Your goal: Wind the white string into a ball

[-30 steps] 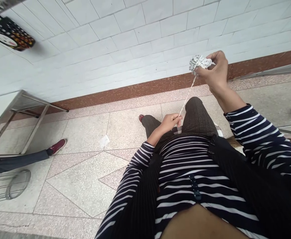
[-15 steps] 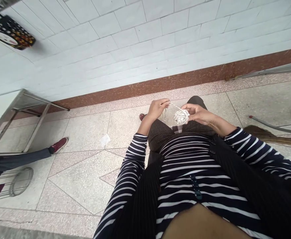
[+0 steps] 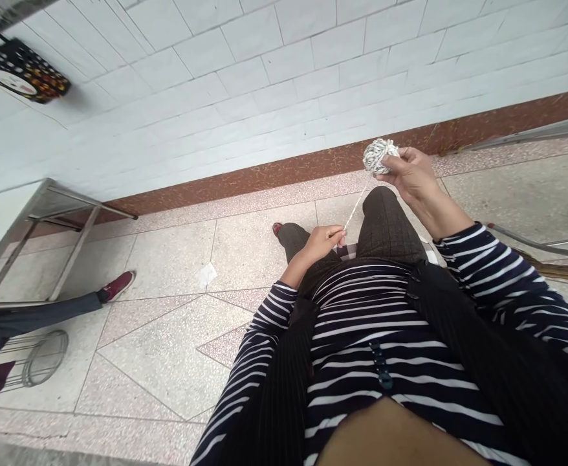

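Observation:
My right hand [image 3: 411, 173] is raised over the right knee, its thumb and fingers closed on a ball of white and grey yarn [image 3: 379, 156]. From the underside of the ball a taut strand of yarn [image 3: 356, 206] slants down to my left hand [image 3: 326, 241]. The left fingers pinch that strand above the lap. What lies behind the left fingers is hidden.
A metal-framed table [image 3: 46, 200] stands at the left, with another person's leg and red shoe [image 3: 119, 285] beside it. White paper [image 3: 207, 275] lies on the floor. A patterned bag [image 3: 24, 70] hangs on the tiled wall. Metal chair legs [image 3: 521, 238] and a broom handle [image 3: 563, 269] are at right.
My right hand has lifted the yarn ball up and to the right, turning it over. The left hand has lowered and shifted slightly right, still pinching the strand.

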{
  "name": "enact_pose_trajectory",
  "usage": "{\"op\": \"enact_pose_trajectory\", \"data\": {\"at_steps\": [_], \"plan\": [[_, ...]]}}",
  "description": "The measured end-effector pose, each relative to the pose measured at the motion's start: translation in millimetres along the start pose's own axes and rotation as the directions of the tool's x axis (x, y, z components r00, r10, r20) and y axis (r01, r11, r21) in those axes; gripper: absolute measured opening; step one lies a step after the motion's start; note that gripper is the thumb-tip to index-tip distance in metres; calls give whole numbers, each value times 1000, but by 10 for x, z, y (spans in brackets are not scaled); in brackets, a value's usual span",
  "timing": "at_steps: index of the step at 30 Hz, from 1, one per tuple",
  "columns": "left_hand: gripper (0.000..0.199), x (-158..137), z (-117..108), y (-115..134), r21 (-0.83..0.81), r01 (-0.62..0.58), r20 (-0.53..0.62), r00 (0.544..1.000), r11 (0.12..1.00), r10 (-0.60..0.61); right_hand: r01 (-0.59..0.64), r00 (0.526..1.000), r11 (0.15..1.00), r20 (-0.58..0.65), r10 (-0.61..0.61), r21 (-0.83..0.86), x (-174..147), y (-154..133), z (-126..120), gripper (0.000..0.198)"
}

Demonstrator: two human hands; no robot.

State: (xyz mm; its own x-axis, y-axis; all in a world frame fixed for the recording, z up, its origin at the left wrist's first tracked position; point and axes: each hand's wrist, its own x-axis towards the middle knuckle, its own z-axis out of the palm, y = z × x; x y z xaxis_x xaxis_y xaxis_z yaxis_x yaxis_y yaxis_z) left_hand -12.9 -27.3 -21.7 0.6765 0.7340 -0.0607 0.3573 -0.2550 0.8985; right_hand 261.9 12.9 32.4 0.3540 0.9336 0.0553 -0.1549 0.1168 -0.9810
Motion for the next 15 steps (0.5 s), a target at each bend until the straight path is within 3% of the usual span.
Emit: {"op": "enact_pose_trajectory", "data": {"at_steps": [3,5,7,9,10,12,14,15], "plan": [[35,-63,-7,208,87,-39,19,999,995,38,113,986,951,-86,-144,-288,42,251,49,48],[35,-72,-78,350,150,-64,-13,998,987,67,154,980,857,-35,-196,-492,-38,400,87,48],[35,-42,-209,448,202,-86,-72,992,976,102,158,987,779,73,-143,-606,-174,505,102,45],[37,28,-369,475,246,-98,-138,981,964,135,97,977,807,212,36,-583,-333,550,84,43],[36,76,-441,460,262,-101,-171,974,960,149,28,943,851,297,152,-524,-412,546,64,43],[33,182,-536,388,265,-102,-221,961,959,163,-169,815,921,477,331,-350,-553,494,20,44],[30,283,-532,291,223,-104,-220,963,969,154,-343,700,923,607,375,-175,-654,396,-8,47],[28,325,-493,245,193,-102,-205,968,976,142,-391,673,915,645,361,-104,-686,337,-10,49]]}}
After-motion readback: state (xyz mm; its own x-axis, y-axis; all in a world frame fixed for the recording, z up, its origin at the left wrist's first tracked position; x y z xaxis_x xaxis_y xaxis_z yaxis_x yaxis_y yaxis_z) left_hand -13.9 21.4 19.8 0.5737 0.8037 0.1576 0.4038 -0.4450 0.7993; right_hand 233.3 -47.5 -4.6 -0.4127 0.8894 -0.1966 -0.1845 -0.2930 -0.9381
